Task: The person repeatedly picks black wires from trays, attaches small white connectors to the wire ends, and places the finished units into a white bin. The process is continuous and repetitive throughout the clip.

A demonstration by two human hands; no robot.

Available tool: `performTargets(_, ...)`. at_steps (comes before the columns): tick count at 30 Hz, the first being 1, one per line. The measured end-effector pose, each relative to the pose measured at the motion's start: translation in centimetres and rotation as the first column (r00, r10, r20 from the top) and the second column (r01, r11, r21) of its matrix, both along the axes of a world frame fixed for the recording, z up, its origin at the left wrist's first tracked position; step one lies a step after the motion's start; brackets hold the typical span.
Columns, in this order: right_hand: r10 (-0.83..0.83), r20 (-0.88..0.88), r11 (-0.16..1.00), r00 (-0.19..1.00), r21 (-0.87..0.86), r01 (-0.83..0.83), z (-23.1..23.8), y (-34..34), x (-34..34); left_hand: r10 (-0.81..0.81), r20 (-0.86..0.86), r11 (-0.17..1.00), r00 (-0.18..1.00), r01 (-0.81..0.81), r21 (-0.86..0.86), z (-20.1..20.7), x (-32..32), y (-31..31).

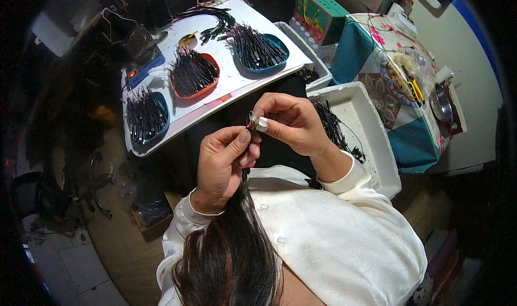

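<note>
In front of my chest both hands are closed and meet at their fingertips. My left hand pinches the end of a thin black cable between thumb and fingers, with a bit of reddish wire showing. From the right, my right hand pinches a small silvery piece against that end. A white wrap sits at my right thumb tip. Whether the silvery piece is joined to the cable is too small to tell.
Bundles of black cables fill a red basket, a teal basket and a blue basket on the white table. A white foam box with more cables stands to my right, near a cloth-covered table holding yellow-handled scissors.
</note>
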State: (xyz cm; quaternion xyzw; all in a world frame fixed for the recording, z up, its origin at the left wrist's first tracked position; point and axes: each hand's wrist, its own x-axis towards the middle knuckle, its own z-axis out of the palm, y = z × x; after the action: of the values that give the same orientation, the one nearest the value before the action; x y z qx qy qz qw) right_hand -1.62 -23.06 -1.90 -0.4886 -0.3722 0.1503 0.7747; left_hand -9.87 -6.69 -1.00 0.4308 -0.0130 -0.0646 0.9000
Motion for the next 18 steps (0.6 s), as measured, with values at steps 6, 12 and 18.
performTargets(6,0.338,-0.385,0.923,0.859,0.314,-0.222,-1.2,0.9,-0.7,0.021,0.074,0.998,0.997,-0.025,0.057,-0.3,0.0,-0.2)
performTargets(12,0.342,-0.480,0.932,0.808,0.283,-0.227,-0.5,0.1,-0.8,0.059,0.226,0.959,0.972,-0.118,0.257,-0.4,-0.1,-0.2)
performTargets(18,0.396,-0.456,0.916,0.797,0.253,-0.311,-0.8,0.0,-0.4,0.017,0.307,0.925,0.952,-0.131,0.356,-0.6,-0.1,-0.2)
